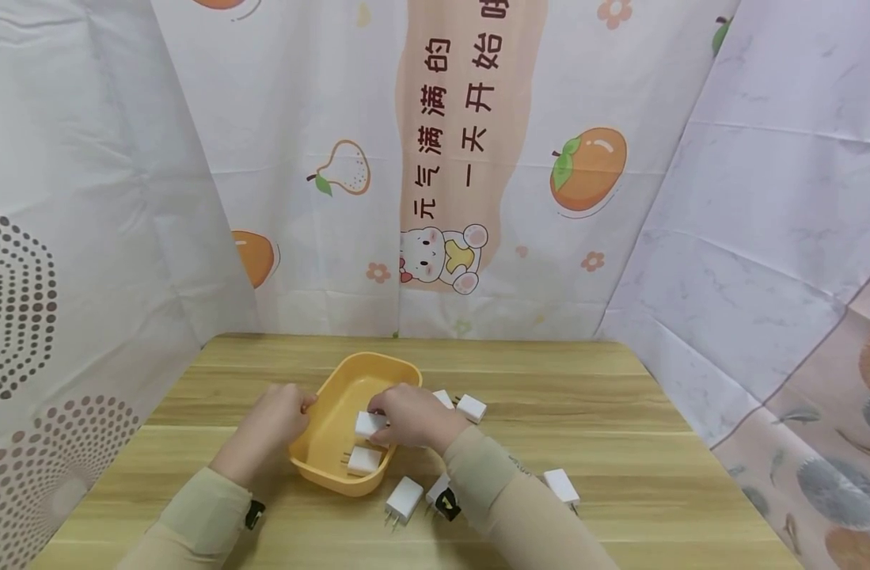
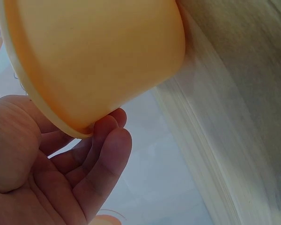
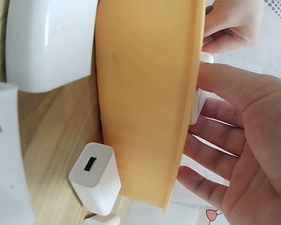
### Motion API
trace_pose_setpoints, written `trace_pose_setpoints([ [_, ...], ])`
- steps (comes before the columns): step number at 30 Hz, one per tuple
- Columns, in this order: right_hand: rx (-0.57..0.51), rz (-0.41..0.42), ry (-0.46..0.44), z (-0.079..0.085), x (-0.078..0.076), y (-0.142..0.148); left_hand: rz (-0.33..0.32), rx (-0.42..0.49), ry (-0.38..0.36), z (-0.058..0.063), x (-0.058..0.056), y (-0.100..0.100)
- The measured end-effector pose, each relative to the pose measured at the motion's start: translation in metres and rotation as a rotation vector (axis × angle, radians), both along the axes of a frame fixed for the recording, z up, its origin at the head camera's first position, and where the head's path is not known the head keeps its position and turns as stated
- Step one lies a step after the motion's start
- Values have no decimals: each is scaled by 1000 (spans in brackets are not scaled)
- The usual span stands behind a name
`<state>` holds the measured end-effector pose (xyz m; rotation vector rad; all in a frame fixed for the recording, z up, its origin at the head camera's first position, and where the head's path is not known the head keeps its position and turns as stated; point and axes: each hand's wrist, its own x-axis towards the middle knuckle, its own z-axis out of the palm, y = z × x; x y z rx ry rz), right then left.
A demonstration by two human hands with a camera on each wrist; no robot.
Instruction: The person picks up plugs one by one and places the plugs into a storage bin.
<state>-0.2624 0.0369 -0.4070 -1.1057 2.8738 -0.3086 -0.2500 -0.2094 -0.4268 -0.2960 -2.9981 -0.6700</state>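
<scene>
Closest to my camera are the right sleeve [image 1: 541,507], off the tub's right side, and the left sleeve [image 1: 195,511], off its near left. The wooden table [image 1: 641,443] spreads all round the tub. The yellow tub [image 1: 332,423] itself stands on it. The right hand [image 1: 415,416] crosses the tub's right rim, thumb and fingers pinching a charger inside; the left hand [image 1: 281,413] pinches the left rim, fingertips against the outer wall under the lip.

That held charger [image 1: 369,425] is white; whether it touches the tub's floor I can't tell. A second charger [image 1: 364,461] lies in the tub, just nearer. Outside, two chargers [image 1: 404,499] lie off the tub's near right corner, two more [image 1: 471,408] beyond its right rim, and a lone charger [image 1: 562,486] well apart to the right.

To manage this well, I'd keep the left pinch firm so the tub can't skid, hold the charger low, and angle its prongs away from its neighbour.
</scene>
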Motion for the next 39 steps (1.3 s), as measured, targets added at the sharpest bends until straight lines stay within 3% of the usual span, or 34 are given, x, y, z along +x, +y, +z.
trace_pose_setpoints([
  [14,38,14,15,-4,3,-4,4,-26,1,1,0,0],
  [26,28,4,-37,-5,2,0,-2,-16,-8,0,0,1],
  [39,-6,20,2,4,2,14,6,-22,1,1,1,2],
])
